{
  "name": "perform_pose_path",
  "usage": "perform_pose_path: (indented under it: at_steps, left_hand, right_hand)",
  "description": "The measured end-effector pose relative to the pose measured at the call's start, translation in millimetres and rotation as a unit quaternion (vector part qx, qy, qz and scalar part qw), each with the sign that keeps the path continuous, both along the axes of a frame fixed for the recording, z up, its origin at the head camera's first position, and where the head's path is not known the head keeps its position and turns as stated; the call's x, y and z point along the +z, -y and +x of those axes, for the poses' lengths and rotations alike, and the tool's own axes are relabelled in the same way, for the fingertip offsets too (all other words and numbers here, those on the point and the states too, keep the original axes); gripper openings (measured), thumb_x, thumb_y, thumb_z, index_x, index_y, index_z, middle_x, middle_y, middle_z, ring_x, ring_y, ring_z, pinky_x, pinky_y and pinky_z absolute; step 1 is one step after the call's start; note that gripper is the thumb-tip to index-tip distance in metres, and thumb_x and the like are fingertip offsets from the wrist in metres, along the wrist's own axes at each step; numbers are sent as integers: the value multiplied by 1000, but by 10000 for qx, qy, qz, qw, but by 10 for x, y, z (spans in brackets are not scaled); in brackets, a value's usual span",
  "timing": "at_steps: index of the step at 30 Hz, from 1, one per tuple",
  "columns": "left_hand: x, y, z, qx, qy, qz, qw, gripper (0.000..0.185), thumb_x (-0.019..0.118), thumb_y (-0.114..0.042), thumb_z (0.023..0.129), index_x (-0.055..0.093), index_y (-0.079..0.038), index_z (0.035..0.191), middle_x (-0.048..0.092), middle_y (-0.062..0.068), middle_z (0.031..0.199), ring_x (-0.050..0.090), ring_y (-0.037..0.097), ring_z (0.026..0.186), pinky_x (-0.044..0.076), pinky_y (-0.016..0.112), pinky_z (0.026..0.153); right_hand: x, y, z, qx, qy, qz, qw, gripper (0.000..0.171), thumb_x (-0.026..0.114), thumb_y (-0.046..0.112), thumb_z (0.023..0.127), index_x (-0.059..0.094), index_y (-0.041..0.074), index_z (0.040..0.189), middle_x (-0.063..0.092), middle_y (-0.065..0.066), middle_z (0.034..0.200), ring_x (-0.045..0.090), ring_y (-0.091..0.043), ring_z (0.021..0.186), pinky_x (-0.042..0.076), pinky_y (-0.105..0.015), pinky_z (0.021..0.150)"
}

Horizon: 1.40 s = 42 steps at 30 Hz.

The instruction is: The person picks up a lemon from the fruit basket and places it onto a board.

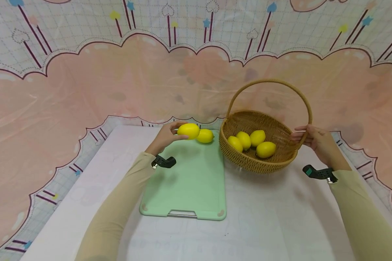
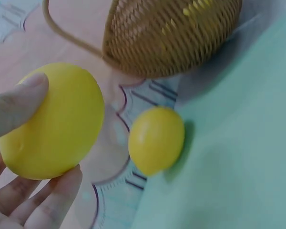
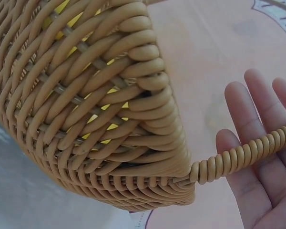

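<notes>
My left hand (image 1: pixel 166 137) pinches a yellow lemon (image 1: pixel 188 131) between thumb and fingertips, held above the far end of a green cutting board (image 1: pixel 186 181). A second lemon (image 1: pixel 205 136) lies on the board just behind it; the left wrist view shows this lemon (image 2: pixel 156 140) resting near the board's edge. To the right, a brown wicker basket (image 1: pixel 258 165) with a tall arched handle leans toward me, with several lemons (image 1: pixel 266 149) inside. At its right side my right hand (image 1: pixel 321 143) touches the handle (image 3: pixel 248 155), which crosses its nearly straight fingers.
A white cloth (image 1: pixel 264 217) covers the table in front of the board and basket. Behind stands a pink patterned sheet (image 1: pixel 143 83), its scalloped border running along the table's back and sides. A metal grip bar (image 1: pixel 182 214) sits in the board's near edge.
</notes>
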<state>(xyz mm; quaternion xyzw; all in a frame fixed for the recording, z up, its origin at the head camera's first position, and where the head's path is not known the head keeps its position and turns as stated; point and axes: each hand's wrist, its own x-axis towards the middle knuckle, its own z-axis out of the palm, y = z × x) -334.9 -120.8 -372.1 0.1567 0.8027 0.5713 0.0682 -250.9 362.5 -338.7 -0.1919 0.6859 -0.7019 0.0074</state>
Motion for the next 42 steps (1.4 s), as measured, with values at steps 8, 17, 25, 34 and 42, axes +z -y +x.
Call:
perform_pose_path:
  at_steps: [8, 17, 25, 34, 42]
  left_hand:
    - [-140, 131, -114, 167, 231, 163, 9995, 59, 70, -7, 83, 47, -7, 137, 45, 15, 142, 50, 37, 125, 43, 46, 104]
    - [-338, 187, -268, 135, 472, 201, 9986, 59, 67, 0, 83, 45, -3, 138, 43, 16, 144, 46, 37, 128, 40, 45, 106]
    - [-468, 237, -372, 195, 616, 57, 9979, 59, 65, 6, 83, 45, -1, 138, 39, 16, 147, 40, 36, 133, 36, 45, 109]
    - [-563, 266, -484, 94, 729, -1, 9973, 62, 63, 9, 83, 41, 0, 140, 35, 17, 150, 34, 36, 137, 33, 45, 112]
    - [-563, 297, -575, -139, 739, -165, 9970, 63, 60, 8, 86, 36, -2, 144, 26, 16, 154, 28, 37, 140, 29, 47, 114]
  right_hand:
    - [7, -15, -39, -18, 32, 63, 10000, 38, 31, 21, 103, 65, 8, 113, 73, 0, 99, 69, -9, 92, 52, -17, 83]
    - [9, -50, -56, -27, 12, 187, 9998, 38, 31, 20, 103, 65, 10, 115, 73, 1, 99, 69, -8, 92, 52, -16, 82]
    - [27, -45, -64, -155, 142, 418, 9989, 36, 33, 23, 102, 64, 12, 116, 72, 2, 101, 68, -7, 94, 52, -15, 83]
    - [18, -42, -58, -71, 112, 317, 9994, 37, 32, 22, 102, 64, 10, 117, 72, 1, 101, 68, -8, 94, 52, -16, 83]
    - [38, -31, -70, -179, 127, 430, 9988, 36, 33, 22, 103, 64, 12, 116, 72, 3, 99, 68, -7, 93, 52, -15, 82]
